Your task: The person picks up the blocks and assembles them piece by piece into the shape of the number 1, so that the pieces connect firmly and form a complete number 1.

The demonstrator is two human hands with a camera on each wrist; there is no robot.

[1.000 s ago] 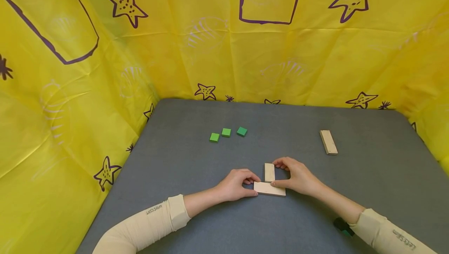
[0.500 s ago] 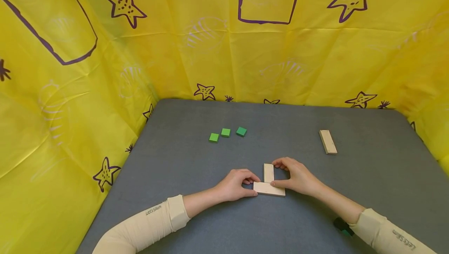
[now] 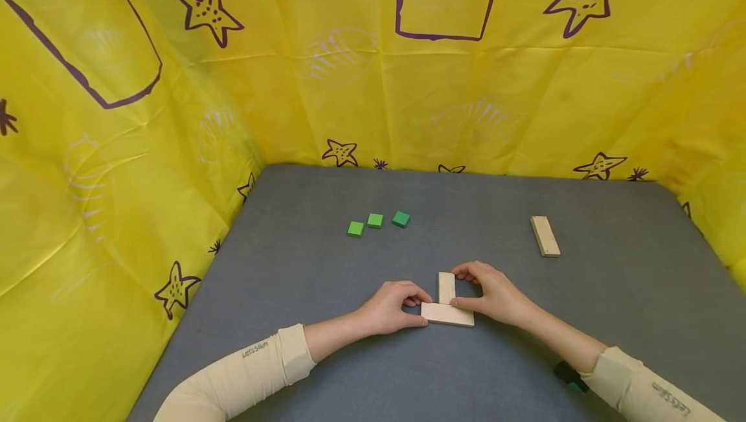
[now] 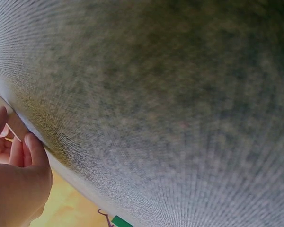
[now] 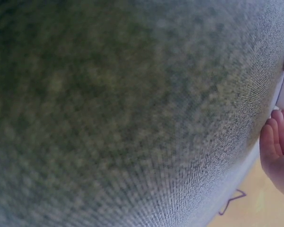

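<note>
"Lettering, nearest first: readable anywhere?"

"Yes, on both cream sleeves. Dark print on the left sleeve, seemingly 'LetsSlim'; apparently the same word, slanting, on the right sleeve."

"And beside the right cuff?"

"Dark object with a green part, mostly hidden; impossible to say what."

"Further out, on the grey table?"

"Left hand, pinching the left end of a pale wooden front block between thumb and forefinger. Same grip visible from the left wrist. Block flat, crosswise."

"And the right hand?"

"Pinching too: thumb at the near end, fingertip at the far right corner of a rear block. Near end up against the middle of the front block's far long side, seemingly touching, in an upside-down T."

"Beyond the hands?"

"To the right, well apart, a third wooden block, slightly skewed. To the left, a light green tile, a second light green tile just beside, then a darker green tile, slightly turned."

"And farthest?"

"Yellow cloth behind the table, printed with dark starfish outlines and pale fish skeletons."
</note>
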